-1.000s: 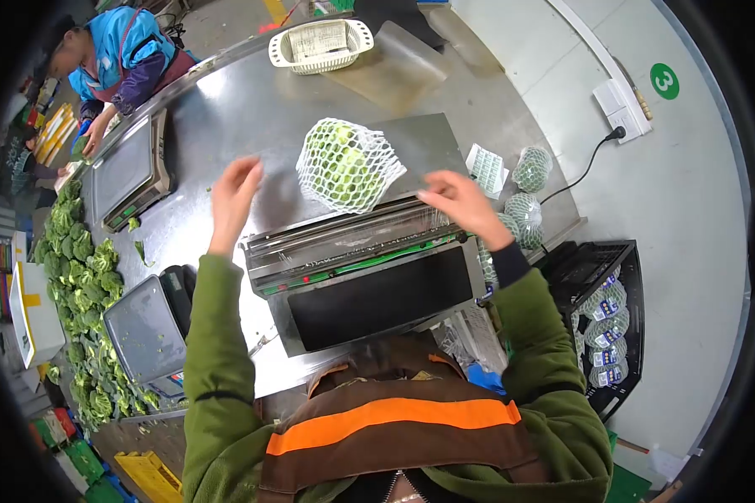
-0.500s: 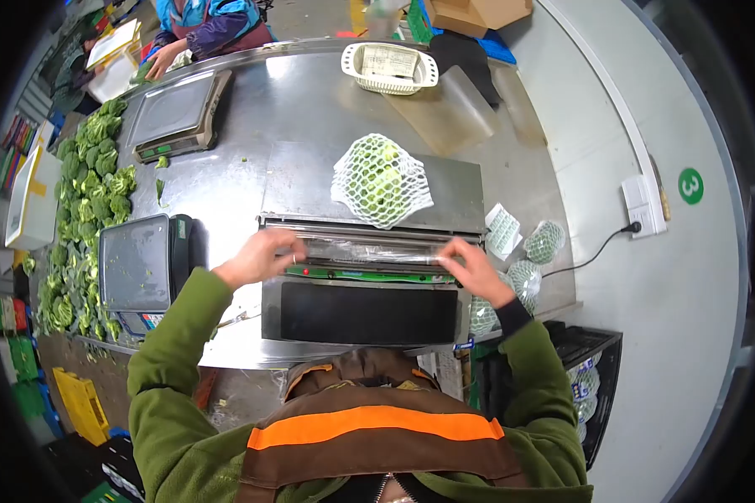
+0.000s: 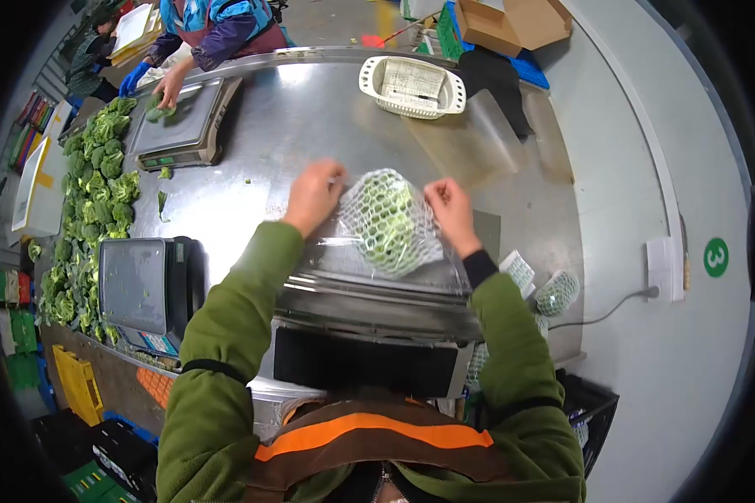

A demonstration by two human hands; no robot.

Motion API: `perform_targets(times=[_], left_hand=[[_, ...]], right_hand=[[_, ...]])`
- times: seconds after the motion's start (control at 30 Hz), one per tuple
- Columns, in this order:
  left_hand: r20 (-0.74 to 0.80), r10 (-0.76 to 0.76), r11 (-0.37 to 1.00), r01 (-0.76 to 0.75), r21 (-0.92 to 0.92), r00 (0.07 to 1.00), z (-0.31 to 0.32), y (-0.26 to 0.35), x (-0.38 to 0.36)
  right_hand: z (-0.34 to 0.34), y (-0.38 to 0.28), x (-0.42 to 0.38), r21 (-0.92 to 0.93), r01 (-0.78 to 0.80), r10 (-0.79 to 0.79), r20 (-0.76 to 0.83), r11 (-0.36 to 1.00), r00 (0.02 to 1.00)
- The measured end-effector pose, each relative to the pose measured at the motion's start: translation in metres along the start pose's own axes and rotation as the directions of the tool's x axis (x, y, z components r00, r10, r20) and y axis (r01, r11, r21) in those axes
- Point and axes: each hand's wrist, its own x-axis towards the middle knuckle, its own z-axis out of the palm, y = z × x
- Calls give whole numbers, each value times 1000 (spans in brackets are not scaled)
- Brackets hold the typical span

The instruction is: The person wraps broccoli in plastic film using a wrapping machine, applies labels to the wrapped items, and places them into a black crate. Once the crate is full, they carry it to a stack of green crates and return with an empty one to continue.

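The netted broccoli (image 3: 387, 223) sits on the wrapper's flat plate, in the middle of the desk (image 3: 310, 126), now under a sheet of cling film (image 3: 344, 251) — half a second ago the film was still at the roll and the bundle lay bare beyond it. My left hand (image 3: 313, 195) is pinched on the film's far-left corner, just left of the bundle; my right hand (image 3: 450, 204) is pinched on the far-right corner, touching the net's edge. Both hands have gone from the roll at the near edge of the plate out past the broccoli, carrying the film with them. Judgement: the pull is done and the sheet covers the bundle; the film still runs back to the roll, so it is not yet cut.

Near side: the wrapping machine (image 3: 369, 360), dark front panel toward me. To the right — two netted bundles (image 3: 555, 292) and a label sheet (image 3: 518, 270). Left: a scale (image 3: 138, 285), then loose broccoli heads (image 3: 88, 210). Far side: a white basket (image 3: 413, 85), a second scale (image 3: 180, 126), and a co-worker's hand (image 3: 169, 85) setting greens on it.
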Motion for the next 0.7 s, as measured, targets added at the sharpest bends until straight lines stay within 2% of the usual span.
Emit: perform_targets(times=[0.03,0.07,0.1,0.13,0.17,0.2,0.27,0.33,0.37,0.4,0.43,0.47,0.5,0.53,0.57,0.6,0.67,0.7], left_hand=[[3,174,985,-174,4,985,-1,4,-8],[78,179,984,-180,7,981,-4,14,-17],[233,253,967,-249,-44,939,-12,16,-26],[333,415,891,-452,39,847,-17,19,-29],[466,457,876,-475,-88,757,-32,26,-29],[451,481,877,-406,-258,751,-39,31,-30],[383,551,829,-432,-356,742,-49,38,-30],[385,538,839,-434,-327,750,-57,42,-38],[394,507,845,-353,-401,767,-57,40,-43],[402,482,836,-271,-478,779,-55,40,-50],[318,462,848,-307,-432,828,-54,45,-56],[294,477,841,-333,-426,828,-59,51,-63],[376,462,836,-253,-487,804,-67,57,-70],[467,447,828,-155,-539,763,-77,67,-79],[403,456,797,-162,-582,794,-86,76,-92],[409,469,790,-165,-590,783,-94,82,-104],[583,418,820,-13,-572,697,-105,95,-128],[563,413,784,35,-620,716,-102,95,-147]], right_hand=[[-2,-17,-11,-204,-24,32,32,979,999],[-4,-39,-18,-397,216,-196,89,892,976],[-3,-56,-22,-520,451,-418,188,725,889],[-13,-57,-22,-512,577,-398,423,636,814],[-13,-63,-23,-402,643,-409,528,652,744],[-15,-63,-23,-324,596,-325,603,735,728],[-19,-88,-28,-255,636,-355,653,728,669],[-16,-119,-40,-210,536,-290,654,818,698],[-12,-123,-44,-200,564,-318,656,801,684],[-10,-120,-47,-154,441,-271,600,884,752],[-10,-115,-52,-99,308,-207,547,946,811],[-15,-109,-58,-110,336,-226,546,935,807],[-21,-101,-64,2,121,-103,548,993,830],[-22,-110,-77,119,-117,30,563,986,826],[-24,-118,-96,160,-111,9,533,981,846],[-25,-125,-115,159,-116,17,518,980,855],[-27,-149,-151,-12,-113,101,559,993,823],[-31,-137,-166,-98,39,23,559,994,829]])
